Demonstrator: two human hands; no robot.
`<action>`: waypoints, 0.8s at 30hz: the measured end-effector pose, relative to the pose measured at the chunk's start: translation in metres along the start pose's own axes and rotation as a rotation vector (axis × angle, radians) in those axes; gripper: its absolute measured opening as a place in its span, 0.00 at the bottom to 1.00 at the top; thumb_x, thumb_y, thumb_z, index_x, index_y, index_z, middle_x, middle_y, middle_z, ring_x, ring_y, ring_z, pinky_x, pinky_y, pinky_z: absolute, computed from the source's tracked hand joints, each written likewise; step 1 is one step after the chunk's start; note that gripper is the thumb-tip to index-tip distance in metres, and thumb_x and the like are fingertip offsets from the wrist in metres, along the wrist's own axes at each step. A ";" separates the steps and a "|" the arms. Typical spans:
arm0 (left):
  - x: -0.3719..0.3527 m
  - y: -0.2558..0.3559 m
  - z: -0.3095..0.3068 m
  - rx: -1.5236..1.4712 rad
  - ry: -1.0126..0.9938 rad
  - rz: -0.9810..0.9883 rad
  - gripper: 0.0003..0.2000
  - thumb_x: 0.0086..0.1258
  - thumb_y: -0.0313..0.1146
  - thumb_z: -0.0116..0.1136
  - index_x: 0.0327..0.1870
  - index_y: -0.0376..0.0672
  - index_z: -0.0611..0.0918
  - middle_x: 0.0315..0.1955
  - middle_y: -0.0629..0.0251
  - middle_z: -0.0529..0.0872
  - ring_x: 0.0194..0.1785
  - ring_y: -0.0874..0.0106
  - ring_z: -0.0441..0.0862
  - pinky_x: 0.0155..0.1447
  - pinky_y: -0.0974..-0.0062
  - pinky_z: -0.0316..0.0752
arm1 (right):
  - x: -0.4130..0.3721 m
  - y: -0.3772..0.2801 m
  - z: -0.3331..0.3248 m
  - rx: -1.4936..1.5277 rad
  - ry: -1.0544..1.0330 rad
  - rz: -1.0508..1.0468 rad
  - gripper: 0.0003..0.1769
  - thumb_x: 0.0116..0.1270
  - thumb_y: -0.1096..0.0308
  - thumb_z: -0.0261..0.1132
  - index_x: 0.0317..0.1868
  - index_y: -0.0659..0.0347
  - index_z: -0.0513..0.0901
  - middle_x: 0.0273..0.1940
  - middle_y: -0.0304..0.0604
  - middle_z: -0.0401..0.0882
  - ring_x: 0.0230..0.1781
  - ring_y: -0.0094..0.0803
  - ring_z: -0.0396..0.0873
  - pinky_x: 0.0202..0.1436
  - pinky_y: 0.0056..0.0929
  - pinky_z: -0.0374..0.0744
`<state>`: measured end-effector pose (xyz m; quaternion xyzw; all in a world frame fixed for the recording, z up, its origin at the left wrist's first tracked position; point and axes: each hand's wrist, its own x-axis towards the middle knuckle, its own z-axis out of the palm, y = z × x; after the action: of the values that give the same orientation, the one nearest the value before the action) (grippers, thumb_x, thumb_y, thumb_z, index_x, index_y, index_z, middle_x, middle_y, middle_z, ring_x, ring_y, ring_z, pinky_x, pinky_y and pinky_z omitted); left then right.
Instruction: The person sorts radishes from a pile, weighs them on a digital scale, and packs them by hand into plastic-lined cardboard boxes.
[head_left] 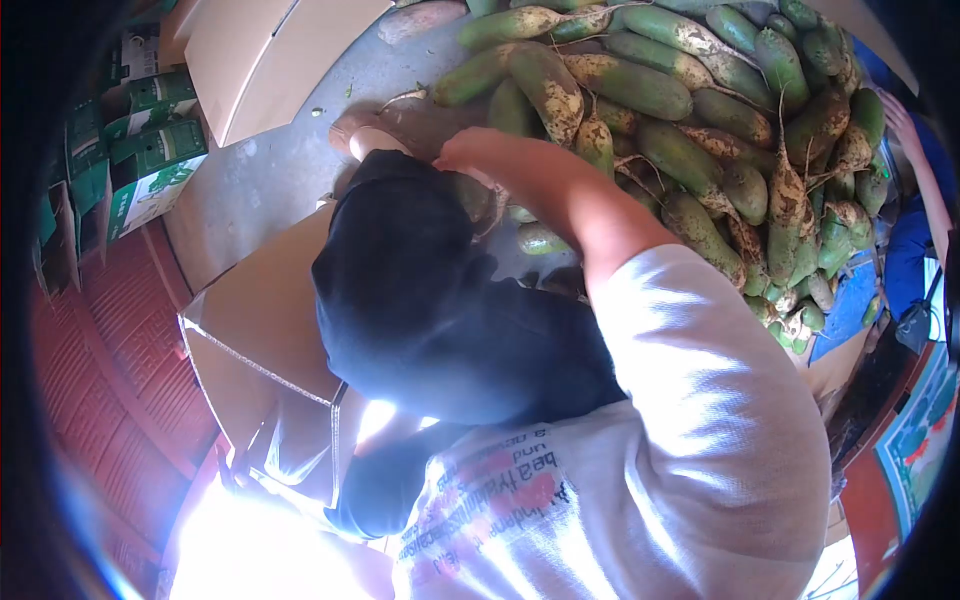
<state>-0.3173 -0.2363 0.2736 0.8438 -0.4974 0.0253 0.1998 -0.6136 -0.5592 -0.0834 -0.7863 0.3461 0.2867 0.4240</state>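
Observation:
My right hand (468,152) reaches down beside my bent knee, in dark trousers (400,270). Its fingers are mostly hidden by the knee, so I cannot tell how they close. Right below it, partly covered, lies a green radish (468,195) with a thin pale root. The large heap of long green radishes (640,90), many smeared with soil, begins just beyond this hand. A brown shoe (355,128) shows past the knee. Left of my leg stands an open cardboard box (265,300). My left hand is out of sight.
Another cardboard box (260,60) stands at the upper left. Green printed cartons (150,160) are stacked beside red, woven-patterned panels (120,340). At the far right, another person's hand (897,122) and blue clothing (910,250) border the heap. Grey concrete floor (230,200) lies between.

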 end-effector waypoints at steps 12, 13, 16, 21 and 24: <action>-0.005 0.007 0.006 0.086 0.116 0.363 0.19 0.80 0.38 0.41 0.47 0.32 0.83 0.56 0.53 0.79 0.51 0.65 0.83 0.57 0.69 0.80 | -0.253 0.105 0.017 1.022 0.752 -0.162 0.35 0.53 0.70 0.75 0.62 0.56 0.71 0.54 0.46 0.77 0.56 0.37 0.77 0.58 0.33 0.76; -0.006 0.007 0.006 0.083 0.124 0.364 0.19 0.80 0.38 0.41 0.47 0.32 0.83 0.56 0.53 0.79 0.51 0.65 0.83 0.57 0.69 0.80 | -0.263 0.104 0.034 1.436 0.765 -0.100 0.33 0.58 0.70 0.73 0.63 0.58 0.69 0.53 0.43 0.78 0.55 0.34 0.76 0.58 0.35 0.77; -0.008 0.009 0.005 0.082 0.154 0.378 0.19 0.79 0.38 0.41 0.47 0.32 0.83 0.56 0.53 0.79 0.51 0.65 0.83 0.56 0.69 0.80 | -0.291 0.089 0.057 2.181 0.652 -0.095 0.26 0.64 0.55 0.68 0.58 0.59 0.72 0.49 0.41 0.79 0.47 0.33 0.78 0.52 0.36 0.79; -0.010 0.013 0.000 0.082 0.189 0.385 0.19 0.79 0.38 0.42 0.46 0.31 0.83 0.56 0.52 0.79 0.50 0.64 0.83 0.56 0.68 0.81 | -0.299 0.109 0.093 2.370 0.638 -0.084 0.30 0.60 0.47 0.70 0.55 0.57 0.74 0.43 0.39 0.80 0.42 0.31 0.78 0.48 0.32 0.79; -0.016 0.002 0.000 -0.014 0.221 0.331 0.19 0.79 0.37 0.42 0.46 0.31 0.83 0.56 0.50 0.78 0.50 0.64 0.83 0.55 0.68 0.81 | -0.300 0.097 0.093 2.208 1.059 -0.058 0.33 0.60 0.50 0.71 0.59 0.59 0.71 0.48 0.43 0.77 0.43 0.33 0.78 0.45 0.31 0.80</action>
<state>-0.3274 -0.2235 0.2706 0.7413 -0.6044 0.1465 0.2523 -0.8833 -0.4275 0.0506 -0.0315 0.5154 -0.5254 0.6763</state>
